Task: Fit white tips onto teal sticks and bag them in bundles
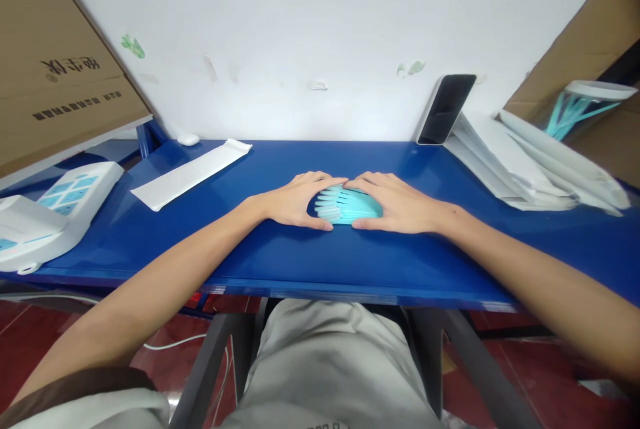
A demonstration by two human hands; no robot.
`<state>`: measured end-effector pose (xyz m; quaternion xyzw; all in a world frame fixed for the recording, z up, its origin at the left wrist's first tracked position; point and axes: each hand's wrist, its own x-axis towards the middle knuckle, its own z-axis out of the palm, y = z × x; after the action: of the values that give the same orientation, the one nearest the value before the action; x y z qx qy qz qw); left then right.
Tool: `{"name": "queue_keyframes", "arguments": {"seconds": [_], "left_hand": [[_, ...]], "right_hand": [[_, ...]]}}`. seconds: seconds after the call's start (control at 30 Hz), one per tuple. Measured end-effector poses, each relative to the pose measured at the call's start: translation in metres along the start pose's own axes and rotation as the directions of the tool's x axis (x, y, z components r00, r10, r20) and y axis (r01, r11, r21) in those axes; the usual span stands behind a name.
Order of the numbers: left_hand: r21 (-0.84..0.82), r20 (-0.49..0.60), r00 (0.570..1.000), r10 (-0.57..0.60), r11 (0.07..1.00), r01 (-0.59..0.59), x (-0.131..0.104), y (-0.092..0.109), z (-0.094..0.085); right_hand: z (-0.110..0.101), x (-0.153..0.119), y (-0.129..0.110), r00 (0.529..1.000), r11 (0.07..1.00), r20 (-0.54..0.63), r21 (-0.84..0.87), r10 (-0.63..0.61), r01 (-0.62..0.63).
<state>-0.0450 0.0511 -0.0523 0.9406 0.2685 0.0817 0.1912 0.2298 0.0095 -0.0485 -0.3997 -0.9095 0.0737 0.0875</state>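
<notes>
A bundle of thin teal sticks lies on the blue table in front of me, its paler ends pointing left. Around its left end curves my left hand, thumb at the near side and fingers at the far side. My right hand cups the right end in the same way. The fingertips of both hands nearly meet over the far edge of the bundle. Part of the sticks is hidden under the fingers and palms.
On the blue table, a long white packet lies left of my hands. Further left is a white device with blue panels. A phone leans against the wall near white packets. A container of teal sticks stands far right.
</notes>
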Motion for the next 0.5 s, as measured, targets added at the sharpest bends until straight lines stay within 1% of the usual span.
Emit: {"name": "queue_keyframes", "arguments": {"seconds": [0.17, 0.5], "left_hand": [[-0.006, 0.003, 1.0, 0.012, 1.0, -0.012, 0.0004, -0.0002, -0.0002], [-0.042, -0.03, 0.999, 0.038, 0.998, -0.039, 0.0, -0.0011, 0.001]], "right_hand": [[-0.0002, 0.0005, -0.0006, 1.0, 1.0, -0.007, 0.007, 0.004, -0.004], [-0.0007, 0.0004, -0.0008, 1.0, 1.0, 0.003, -0.011, -0.004, 0.004]]}}
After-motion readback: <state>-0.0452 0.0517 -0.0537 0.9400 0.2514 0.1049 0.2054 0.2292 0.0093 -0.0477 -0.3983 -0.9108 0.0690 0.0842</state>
